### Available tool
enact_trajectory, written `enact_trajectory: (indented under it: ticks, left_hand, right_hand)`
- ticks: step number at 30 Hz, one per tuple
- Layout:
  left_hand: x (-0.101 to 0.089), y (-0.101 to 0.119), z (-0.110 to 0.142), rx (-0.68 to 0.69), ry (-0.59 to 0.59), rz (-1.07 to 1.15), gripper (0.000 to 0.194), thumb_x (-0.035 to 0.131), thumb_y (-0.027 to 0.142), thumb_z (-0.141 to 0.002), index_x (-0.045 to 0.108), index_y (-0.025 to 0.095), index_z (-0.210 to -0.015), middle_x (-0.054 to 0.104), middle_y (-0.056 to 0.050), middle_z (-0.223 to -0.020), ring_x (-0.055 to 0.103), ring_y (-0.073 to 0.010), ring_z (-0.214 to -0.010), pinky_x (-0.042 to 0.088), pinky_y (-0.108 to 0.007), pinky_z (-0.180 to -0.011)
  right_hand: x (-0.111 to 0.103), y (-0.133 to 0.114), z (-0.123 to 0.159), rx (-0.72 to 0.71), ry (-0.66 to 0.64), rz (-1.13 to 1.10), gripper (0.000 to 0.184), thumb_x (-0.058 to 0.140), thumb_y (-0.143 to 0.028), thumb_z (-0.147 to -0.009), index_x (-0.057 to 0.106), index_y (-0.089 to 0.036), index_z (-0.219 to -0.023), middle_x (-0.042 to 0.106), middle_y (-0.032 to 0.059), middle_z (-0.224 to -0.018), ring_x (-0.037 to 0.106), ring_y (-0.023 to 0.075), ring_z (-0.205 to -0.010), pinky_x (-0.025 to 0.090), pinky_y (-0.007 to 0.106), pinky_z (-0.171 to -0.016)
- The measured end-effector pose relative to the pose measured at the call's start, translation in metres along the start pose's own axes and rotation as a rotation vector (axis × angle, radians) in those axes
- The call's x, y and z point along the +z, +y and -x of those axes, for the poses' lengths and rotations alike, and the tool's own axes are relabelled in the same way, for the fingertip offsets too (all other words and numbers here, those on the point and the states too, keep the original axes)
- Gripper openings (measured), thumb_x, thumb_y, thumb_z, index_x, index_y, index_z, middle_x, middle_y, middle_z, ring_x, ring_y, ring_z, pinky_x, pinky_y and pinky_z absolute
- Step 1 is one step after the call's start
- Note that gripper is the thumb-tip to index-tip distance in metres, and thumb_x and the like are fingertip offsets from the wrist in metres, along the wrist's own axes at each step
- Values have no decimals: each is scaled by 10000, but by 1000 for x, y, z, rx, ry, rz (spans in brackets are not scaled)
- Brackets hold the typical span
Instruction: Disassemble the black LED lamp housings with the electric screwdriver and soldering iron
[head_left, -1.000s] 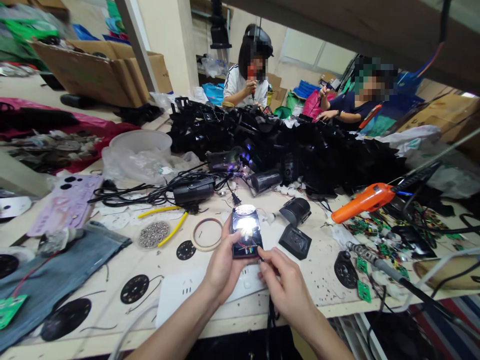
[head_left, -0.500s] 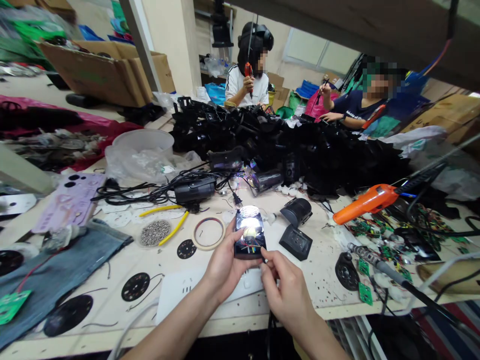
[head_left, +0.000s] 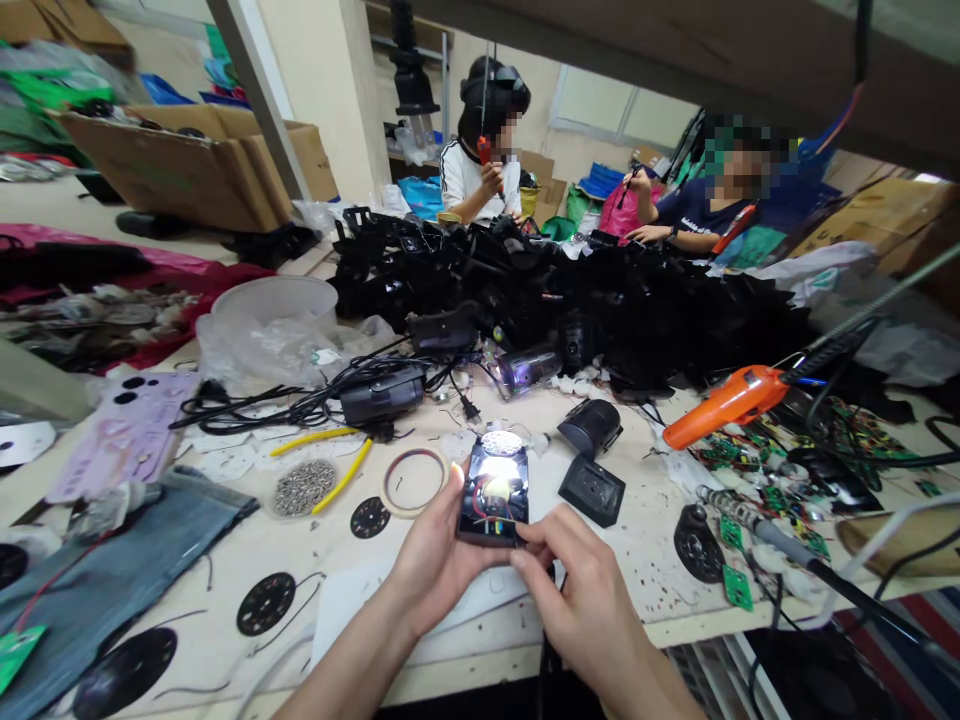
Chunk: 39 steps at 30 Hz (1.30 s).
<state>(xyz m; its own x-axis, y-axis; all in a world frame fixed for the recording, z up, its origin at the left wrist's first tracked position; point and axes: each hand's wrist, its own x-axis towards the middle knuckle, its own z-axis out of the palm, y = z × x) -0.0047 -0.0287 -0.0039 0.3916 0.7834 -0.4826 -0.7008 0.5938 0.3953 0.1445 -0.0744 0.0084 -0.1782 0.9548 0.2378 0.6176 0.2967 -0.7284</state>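
My left hand (head_left: 431, 555) grips a small black housing (head_left: 495, 492) from below and the left side; its inside is lit and shows coloured wires. A round lit LED board sits at its far end. My right hand (head_left: 581, 580) is closed at the housing's near right corner, fingertips pinched on the wires or a plug there; what they pinch is hidden. Both hands hover above the white power strip (head_left: 352, 600) at the table's front edge.
Yellow-handled pliers (head_left: 330, 462), a dish of screws (head_left: 303, 487), a tape ring (head_left: 412, 480) and black discs lie left of the hands. Two black housing parts (head_left: 592, 470) lie right; an orange tool (head_left: 724, 403) hangs beyond. A heap of black housings fills the middle. Two people work opposite.
Both hands and the housing have come slightly nearer and lower in view; my right hand's fingers have closed in on the housing's near end. The view has shifted a little.
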Motion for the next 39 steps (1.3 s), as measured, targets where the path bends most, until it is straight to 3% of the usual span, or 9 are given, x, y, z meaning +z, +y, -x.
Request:
enact_trajectory:
  ticks: [4,7,12,14,17,19,25,39]
  left_hand:
    - [-1,-1,0,-21,-17,-10,378,418,423,-962,591,136,-1137,714,-161,-968,692,-293,-825,549,-478,-754]
    - [-1,-1,0,-39,13,-36,402,422,447,-957,590,123,-1124,713,-161,-923,686,-272,-747,557,-443,-682]
    - [2,0,0,-39,80,-64,371,464,431,-945,572,138,-1145,710,-142,-894,683,-263,-719,563,-451,-666]
    - [4,1,0,-44,94,-77,364,454,417,-951,569,134,-1150,710,-143,-904,685,-264,-726,566,-451,-671]
    - [6,1,1,-52,102,-90,343,438,387,-962,579,122,-1129,713,-143,-904,689,-261,-725,569,-444,-671]
    - [6,1,1,-58,96,-85,336,433,374,-966,589,110,-1104,716,-146,-893,692,-262,-725,571,-441,-670]
    - [3,1,-1,-74,84,-64,347,427,383,-970,605,95,-1041,725,-150,-859,696,-261,-714,575,-441,-665]
    - [7,0,-1,-93,88,-67,390,418,422,-966,626,93,-970,732,-156,-835,704,-271,-706,579,-439,-652]
  right_hand:
    - [-6,0,-1,4,5,-6,127,545,-168,-877,650,-174,-948,569,28,-799,590,137,-691,499,246,-644]
    - [-19,13,-11,15,57,33,132,555,-245,-893,657,-174,-939,578,37,-809,597,149,-720,511,267,-671]
    - [-46,70,-49,147,425,213,291,569,-373,-863,651,-145,-1024,596,120,-979,598,232,-891,515,405,-838]
    - [-52,94,-64,172,462,289,456,636,-417,-789,612,-137,-1148,578,162,-1116,548,295,-1073,451,479,-964]
    - [-56,118,-81,355,300,335,779,727,-494,-668,489,-180,-1340,523,167,-1292,429,354,-1270,346,525,-1066]
    - [-58,127,-87,435,181,306,851,730,-530,-648,448,-199,-1381,516,159,-1333,440,354,-1286,347,508,-1071]
    - [-70,135,-97,411,57,265,774,704,-518,-680,503,-167,-1340,542,154,-1353,501,312,-1266,387,451,-1062]
    - [-81,117,-111,458,12,362,706,691,-523,-699,586,-172,-1303,656,114,-1250,608,289,-1161,460,398,-991]
